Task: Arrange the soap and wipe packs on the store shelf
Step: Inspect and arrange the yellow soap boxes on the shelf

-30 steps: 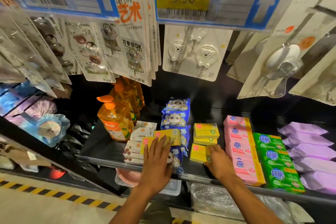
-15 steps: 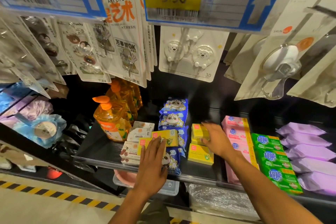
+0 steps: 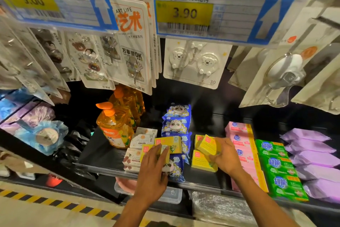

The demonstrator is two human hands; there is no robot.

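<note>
My right hand (image 3: 226,155) grips a yellow soap box (image 3: 207,144), tilted above another yellow soap box (image 3: 199,161) lying on the black shelf (image 3: 99,155). My left hand (image 3: 153,169) lies on a yellow soap box (image 3: 149,150) resting over white soap boxes (image 3: 132,158) and blue panda wipe packs (image 3: 176,125). One more yellow box (image 3: 170,143) sits just behind its fingers. Whether the left fingers hold that box is unclear.
Pink soap packs (image 3: 239,140), green soap packs (image 3: 276,167) and purple wipe packs (image 3: 312,155) fill the shelf's right side. Orange pump bottles (image 3: 117,123) stand at the left. Hanging hook cards (image 3: 196,63) and price tags (image 3: 207,11) overhang the shelf.
My right hand moved from the front yellow box back to the stack behind it and lifted a yellow box, tilting it. My left hand stayed on its yellow box.
</note>
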